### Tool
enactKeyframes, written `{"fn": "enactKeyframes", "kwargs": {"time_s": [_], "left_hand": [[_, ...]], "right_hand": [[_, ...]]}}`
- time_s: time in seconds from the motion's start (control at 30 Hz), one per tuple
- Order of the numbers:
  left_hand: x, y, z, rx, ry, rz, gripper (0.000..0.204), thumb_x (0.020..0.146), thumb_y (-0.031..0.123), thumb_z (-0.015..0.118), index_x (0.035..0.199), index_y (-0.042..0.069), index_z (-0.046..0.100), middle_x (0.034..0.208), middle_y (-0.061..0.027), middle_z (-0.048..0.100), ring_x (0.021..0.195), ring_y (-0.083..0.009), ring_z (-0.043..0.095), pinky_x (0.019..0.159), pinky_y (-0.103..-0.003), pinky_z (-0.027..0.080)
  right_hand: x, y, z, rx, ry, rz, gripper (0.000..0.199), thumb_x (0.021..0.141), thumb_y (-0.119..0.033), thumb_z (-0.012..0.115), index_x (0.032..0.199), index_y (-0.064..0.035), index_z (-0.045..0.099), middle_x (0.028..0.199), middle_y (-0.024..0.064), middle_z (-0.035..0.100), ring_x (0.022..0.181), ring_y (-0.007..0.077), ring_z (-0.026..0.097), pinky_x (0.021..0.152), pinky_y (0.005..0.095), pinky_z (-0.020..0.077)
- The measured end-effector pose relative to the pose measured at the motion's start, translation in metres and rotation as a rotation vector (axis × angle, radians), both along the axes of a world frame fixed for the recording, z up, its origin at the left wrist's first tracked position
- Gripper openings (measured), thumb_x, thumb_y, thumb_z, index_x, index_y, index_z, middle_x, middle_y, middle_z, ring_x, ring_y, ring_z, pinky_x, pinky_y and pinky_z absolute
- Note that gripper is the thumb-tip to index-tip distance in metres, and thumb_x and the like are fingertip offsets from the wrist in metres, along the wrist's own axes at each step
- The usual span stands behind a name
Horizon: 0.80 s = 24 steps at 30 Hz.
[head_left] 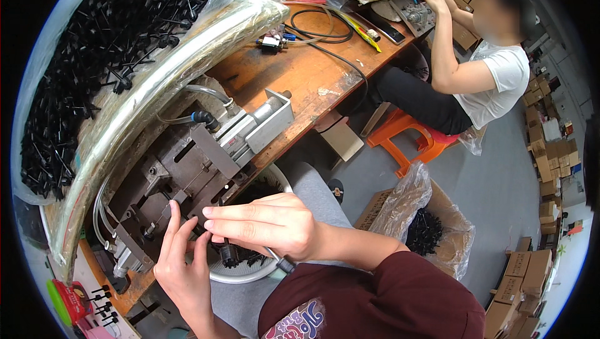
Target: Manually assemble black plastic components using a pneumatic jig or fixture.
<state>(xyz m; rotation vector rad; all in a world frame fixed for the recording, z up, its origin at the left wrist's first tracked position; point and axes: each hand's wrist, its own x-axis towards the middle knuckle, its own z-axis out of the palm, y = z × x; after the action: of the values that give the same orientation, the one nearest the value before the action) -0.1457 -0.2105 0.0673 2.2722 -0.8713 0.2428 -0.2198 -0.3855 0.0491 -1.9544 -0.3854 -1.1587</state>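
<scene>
My left hand [184, 270] is at the near edge of a metal clamping fixture [187, 164], fingers bent toward a small dark piece at the fixture; what lies between the fingertips is hard to make out. Beside it my right hand [269, 223] reaches in from the right, fingers closed together with their tips close to the left hand's. A black plastic part [229, 254] with a ribbed end hangs just below the right fingers, and its upper end is hidden behind them. A pneumatic cylinder [240, 136] with air hoses is mounted on the fixture.
A plastic-covered tray edge [156, 83] curves along the left, with a heap of black parts [119, 33] behind it. A round white basket [250, 273] sits at my lap. A co-worker [487, 70] sits at the far right of the wooden bench [275, 83]. An open carton [450, 214] stands on the floor.
</scene>
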Motion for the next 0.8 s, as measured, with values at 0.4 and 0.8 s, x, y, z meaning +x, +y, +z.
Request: {"fn": "enactKeyframes", "kwargs": {"time_s": [0.4, 0.8], "left_hand": [[-0.043, 0.029, 0.024, -0.414, 0.413, -0.213, 0.034, 0.074, -0.008, 0.076, 0.107, -0.005, 0.069, 0.099, -0.0071, 0.062, 0.083, -0.0108, 0.057, 0.072, -0.021, 0.045], [-0.021, 0.016, -0.002, -0.05, -0.136, -0.047, 0.027, 0.077, 0.001, 0.078, 0.103, -0.001, 0.07, 0.131, -0.015, 0.064, 0.109, -0.0285, 0.068, 0.09, -0.037, 0.054]], "right_hand": [[-0.009, 0.017, -0.002, -0.274, -0.067, -0.059, 0.036, 0.079, -0.009, 0.065, 0.109, 0.0096, 0.069, 0.113, 0.0247, 0.069, 0.087, 0.0266, 0.073, 0.072, 0.0328, 0.0611], [-0.024, 0.005, 0.015, 0.088, 0.252, 0.047, 0.074, 0.075, -0.032, 0.083, 0.13, 0.0106, 0.056, 0.132, 0.0268, 0.057, 0.124, 0.0384, 0.059, 0.103, 0.0433, 0.0472]]}}
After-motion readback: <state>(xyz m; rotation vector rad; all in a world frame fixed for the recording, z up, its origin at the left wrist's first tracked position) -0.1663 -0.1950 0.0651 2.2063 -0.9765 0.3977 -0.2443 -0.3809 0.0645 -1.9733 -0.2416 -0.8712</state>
